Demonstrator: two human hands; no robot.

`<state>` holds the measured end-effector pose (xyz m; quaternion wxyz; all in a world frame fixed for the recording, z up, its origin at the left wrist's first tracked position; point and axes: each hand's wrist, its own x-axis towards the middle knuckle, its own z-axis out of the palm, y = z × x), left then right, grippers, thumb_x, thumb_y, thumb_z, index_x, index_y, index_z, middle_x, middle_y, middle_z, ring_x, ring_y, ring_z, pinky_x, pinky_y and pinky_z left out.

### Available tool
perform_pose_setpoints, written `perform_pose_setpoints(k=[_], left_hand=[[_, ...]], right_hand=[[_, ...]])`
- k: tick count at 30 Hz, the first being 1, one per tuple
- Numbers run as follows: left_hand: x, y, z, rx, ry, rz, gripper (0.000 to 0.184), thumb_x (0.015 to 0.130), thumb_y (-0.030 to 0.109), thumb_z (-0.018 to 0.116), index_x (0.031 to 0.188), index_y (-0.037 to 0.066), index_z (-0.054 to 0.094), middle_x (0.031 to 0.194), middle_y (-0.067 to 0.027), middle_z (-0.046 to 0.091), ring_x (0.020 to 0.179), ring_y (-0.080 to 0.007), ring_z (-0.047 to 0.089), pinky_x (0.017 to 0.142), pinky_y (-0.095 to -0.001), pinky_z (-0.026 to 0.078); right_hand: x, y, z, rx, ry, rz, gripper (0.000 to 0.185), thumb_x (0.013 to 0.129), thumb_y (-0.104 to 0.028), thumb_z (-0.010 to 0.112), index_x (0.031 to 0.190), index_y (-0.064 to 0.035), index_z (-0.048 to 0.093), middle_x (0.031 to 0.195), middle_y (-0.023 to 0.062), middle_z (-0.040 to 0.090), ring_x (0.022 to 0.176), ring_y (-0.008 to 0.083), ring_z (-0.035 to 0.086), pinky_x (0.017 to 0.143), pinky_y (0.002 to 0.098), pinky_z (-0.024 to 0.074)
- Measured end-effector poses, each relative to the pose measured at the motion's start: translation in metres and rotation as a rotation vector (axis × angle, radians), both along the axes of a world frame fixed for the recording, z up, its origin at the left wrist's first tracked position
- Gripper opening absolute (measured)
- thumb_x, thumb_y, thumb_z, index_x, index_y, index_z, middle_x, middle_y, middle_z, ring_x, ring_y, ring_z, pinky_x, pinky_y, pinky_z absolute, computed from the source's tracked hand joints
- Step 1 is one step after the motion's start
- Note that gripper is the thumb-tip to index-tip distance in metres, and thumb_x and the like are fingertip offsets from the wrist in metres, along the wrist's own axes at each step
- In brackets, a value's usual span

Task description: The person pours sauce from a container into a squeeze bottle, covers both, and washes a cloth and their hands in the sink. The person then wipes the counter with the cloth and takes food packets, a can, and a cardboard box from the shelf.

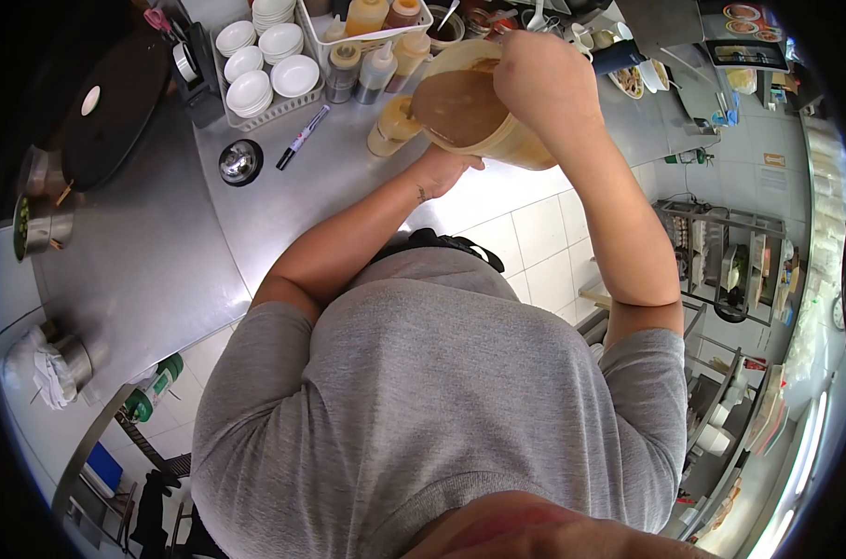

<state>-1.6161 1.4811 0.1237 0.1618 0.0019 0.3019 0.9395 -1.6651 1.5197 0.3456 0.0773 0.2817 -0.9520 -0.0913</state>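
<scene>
A large translucent plastic tub [525, 144] of thick brown sauce [465, 107] is tipped toward the left above the steel counter. My right hand [546, 79] is closed at the tub's upper right rim; its fingertips are hidden. Below the tub, my left hand [446, 170] holds its underside, with part of the fingers out of sight behind it. A squeeze bottle [390, 128] with yellowish-brown contents stands beside the tub's lowered lip. Whether sauce is running into the bottle, I cannot tell.
On the steel counter [162, 252] are a call bell [240, 162], a marker [303, 137] and a basket [288, 114] of small white dishes. Sauce bottles [378, 73] stand behind. At left is a round black hotplate [115, 112]; at right, metal shelving [721, 219].
</scene>
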Motion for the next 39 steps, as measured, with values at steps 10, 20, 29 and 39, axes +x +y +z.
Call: perform_pose_setpoints(k=[10,20,29,39], left_hand=[[0.0009,0.0011,0.0030,0.015,0.008,-0.003,0.042,0.071,-0.015,0.058,0.104,0.012,0.057,0.100,0.0023,0.056,0.096,-0.0126,0.051,0.083,-0.0306,0.040],[0.0002,0.0025,-0.0008,0.021,0.035,-0.010,0.041,0.072,-0.014,0.059,0.104,0.012,0.057,0.100,0.0025,0.056,0.096,-0.0125,0.051,0.083,-0.0308,0.041],[-0.0014,0.0048,-0.0031,-0.022,0.013,-0.024,0.049,0.072,-0.016,0.057,0.113,0.011,0.056,0.110,0.0005,0.056,0.104,-0.0140,0.051,0.087,-0.0322,0.041],[-0.0014,0.0059,0.0004,0.002,0.008,-0.038,0.050,0.071,-0.016,0.058,0.114,0.011,0.055,0.111,0.0007,0.056,0.105,-0.0133,0.050,0.090,-0.0314,0.039]], right_hand=[[0.0013,-0.0005,0.0008,0.012,0.002,0.002,0.018,0.076,-0.011,0.052,0.081,-0.0016,0.066,0.078,0.0192,0.065,0.073,0.0348,0.064,0.069,0.0427,0.0523],[0.0014,0.0000,-0.0006,0.004,0.020,0.019,0.016,0.075,-0.010,0.052,0.079,-0.0023,0.066,0.077,0.0185,0.065,0.072,0.0350,0.064,0.068,0.0427,0.0524],[-0.0008,0.0026,-0.0061,0.018,0.117,0.039,0.015,0.075,-0.010,0.053,0.077,-0.0029,0.066,0.074,0.0180,0.064,0.070,0.0344,0.064,0.066,0.0421,0.0526],[-0.0002,0.0020,-0.0035,0.057,0.127,0.028,0.015,0.076,-0.011,0.053,0.077,-0.0017,0.065,0.075,0.0182,0.065,0.071,0.0341,0.064,0.066,0.0415,0.0527]])
